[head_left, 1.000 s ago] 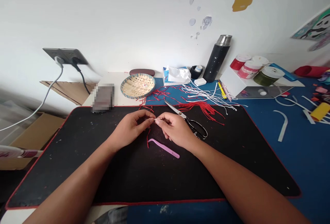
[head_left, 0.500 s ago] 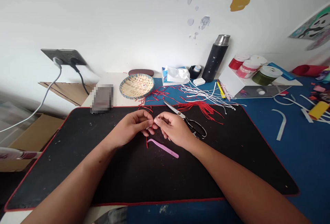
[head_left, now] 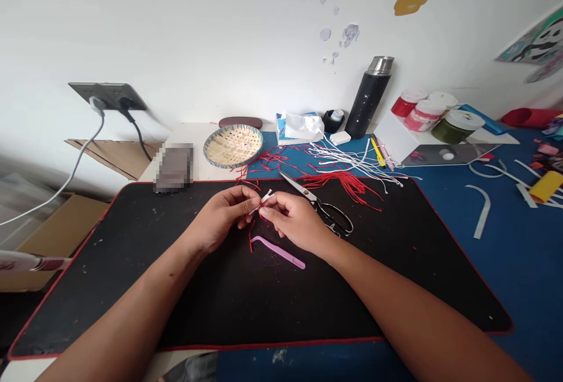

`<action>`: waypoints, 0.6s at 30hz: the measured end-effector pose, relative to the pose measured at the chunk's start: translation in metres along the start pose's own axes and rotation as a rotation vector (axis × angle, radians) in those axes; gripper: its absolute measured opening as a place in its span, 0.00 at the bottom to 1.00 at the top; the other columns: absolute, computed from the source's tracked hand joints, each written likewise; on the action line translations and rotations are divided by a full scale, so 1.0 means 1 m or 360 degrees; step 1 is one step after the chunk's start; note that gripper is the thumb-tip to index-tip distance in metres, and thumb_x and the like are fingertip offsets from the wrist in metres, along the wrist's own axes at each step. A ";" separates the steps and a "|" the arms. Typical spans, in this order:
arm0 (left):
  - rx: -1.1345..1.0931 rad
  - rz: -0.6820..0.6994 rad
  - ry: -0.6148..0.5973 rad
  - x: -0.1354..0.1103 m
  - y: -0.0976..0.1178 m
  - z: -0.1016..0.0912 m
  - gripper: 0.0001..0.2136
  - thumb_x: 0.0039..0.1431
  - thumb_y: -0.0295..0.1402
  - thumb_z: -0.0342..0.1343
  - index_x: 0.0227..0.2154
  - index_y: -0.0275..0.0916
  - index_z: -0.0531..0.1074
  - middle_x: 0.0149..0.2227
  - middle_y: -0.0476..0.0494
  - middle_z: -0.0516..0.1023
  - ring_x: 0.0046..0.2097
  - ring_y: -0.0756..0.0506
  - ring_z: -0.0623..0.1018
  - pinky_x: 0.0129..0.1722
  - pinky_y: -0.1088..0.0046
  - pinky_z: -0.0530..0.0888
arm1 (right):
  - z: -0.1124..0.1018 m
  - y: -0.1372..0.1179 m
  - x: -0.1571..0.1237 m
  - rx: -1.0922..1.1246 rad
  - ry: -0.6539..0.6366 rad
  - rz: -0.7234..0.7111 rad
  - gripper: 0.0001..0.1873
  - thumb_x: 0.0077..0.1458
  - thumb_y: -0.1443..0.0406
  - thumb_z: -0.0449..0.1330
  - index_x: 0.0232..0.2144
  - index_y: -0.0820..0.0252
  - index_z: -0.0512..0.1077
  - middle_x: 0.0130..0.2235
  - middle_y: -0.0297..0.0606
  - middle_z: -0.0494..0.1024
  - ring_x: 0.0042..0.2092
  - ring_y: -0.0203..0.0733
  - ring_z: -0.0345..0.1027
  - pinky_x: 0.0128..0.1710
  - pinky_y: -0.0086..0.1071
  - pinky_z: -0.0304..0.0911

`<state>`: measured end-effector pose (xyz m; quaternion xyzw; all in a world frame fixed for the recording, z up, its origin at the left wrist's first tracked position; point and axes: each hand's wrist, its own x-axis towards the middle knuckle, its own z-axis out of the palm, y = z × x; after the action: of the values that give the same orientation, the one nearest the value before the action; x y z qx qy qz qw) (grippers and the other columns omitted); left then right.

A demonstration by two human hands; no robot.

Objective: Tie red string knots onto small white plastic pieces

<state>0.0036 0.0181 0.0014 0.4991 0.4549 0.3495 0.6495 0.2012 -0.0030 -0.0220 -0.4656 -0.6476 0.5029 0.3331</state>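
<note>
My left hand (head_left: 225,213) and my right hand (head_left: 294,219) meet above the black mat, thumbs and fingertips pinched together. Between them is a small piece of white cord (head_left: 268,195) with red cord (head_left: 261,208) around it; the fingers partly hide it. Just below lie purple tweezers (head_left: 281,254) with a bent tip, and a short red cord (head_left: 251,236) touches that tip. Scissors (head_left: 311,196) with black handles lie behind my right hand, blades slightly apart or closed, I cannot tell.
Bundles of red cords (head_left: 347,188) and white cords (head_left: 352,162) lie behind the mat (head_left: 211,306). Farther back are a woven basket (head_left: 233,146), a tissue box (head_left: 284,134) and a black flask (head_left: 368,103). Paint jars (head_left: 457,127) stand on a box at right.
My fingers have shifted their grip slightly, and more of the white and red cord shows between them. The tweezers and scissors have stayed in place.
</note>
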 end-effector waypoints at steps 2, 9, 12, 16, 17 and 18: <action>0.0001 0.0001 0.0005 0.000 0.000 0.000 0.16 0.52 0.45 0.71 0.31 0.38 0.75 0.26 0.50 0.71 0.25 0.52 0.66 0.23 0.76 0.65 | 0.000 -0.001 -0.001 -0.0023 -0.0005 0.0007 0.08 0.67 0.60 0.60 0.37 0.57 0.73 0.25 0.28 0.72 0.23 0.33 0.67 0.27 0.28 0.60; 0.0197 0.0108 0.0052 0.002 -0.002 -0.007 0.15 0.55 0.46 0.70 0.31 0.38 0.76 0.30 0.48 0.74 0.27 0.51 0.69 0.26 0.75 0.67 | -0.001 -0.006 -0.001 -0.0016 0.0006 0.0025 0.09 0.68 0.61 0.58 0.35 0.57 0.72 0.23 0.27 0.71 0.22 0.33 0.67 0.26 0.28 0.60; 0.0407 0.0155 0.0094 0.002 -0.001 -0.008 0.17 0.57 0.48 0.67 0.31 0.39 0.76 0.29 0.49 0.74 0.27 0.50 0.69 0.28 0.74 0.68 | -0.001 -0.005 -0.001 -0.0021 0.0006 0.0035 0.09 0.68 0.61 0.58 0.35 0.57 0.71 0.23 0.26 0.71 0.22 0.33 0.67 0.26 0.28 0.59; 0.0520 0.0201 0.0082 0.001 0.001 -0.005 0.17 0.60 0.50 0.64 0.31 0.39 0.73 0.25 0.51 0.73 0.25 0.50 0.70 0.27 0.74 0.68 | -0.001 -0.004 -0.002 -0.0043 -0.0012 0.0037 0.10 0.68 0.59 0.58 0.35 0.57 0.71 0.23 0.27 0.71 0.23 0.34 0.67 0.26 0.28 0.57; 0.0521 0.0215 0.0074 0.001 0.001 -0.004 0.17 0.60 0.50 0.64 0.32 0.40 0.73 0.25 0.51 0.73 0.25 0.50 0.70 0.26 0.74 0.68 | -0.001 -0.005 -0.002 -0.0058 -0.0018 0.0035 0.10 0.68 0.59 0.58 0.35 0.57 0.71 0.24 0.28 0.71 0.23 0.34 0.67 0.26 0.28 0.57; 0.0515 0.0231 0.0068 0.001 0.001 -0.002 0.17 0.61 0.49 0.63 0.32 0.40 0.72 0.24 0.52 0.72 0.25 0.50 0.70 0.26 0.74 0.68 | -0.001 -0.005 -0.002 -0.0073 -0.0022 0.0034 0.10 0.68 0.59 0.58 0.34 0.57 0.71 0.24 0.28 0.71 0.24 0.34 0.66 0.27 0.28 0.57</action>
<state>0.0016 0.0198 0.0023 0.6211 0.4819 0.3281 0.5239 0.2012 -0.0044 -0.0168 -0.4765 -0.6564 0.4945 0.3124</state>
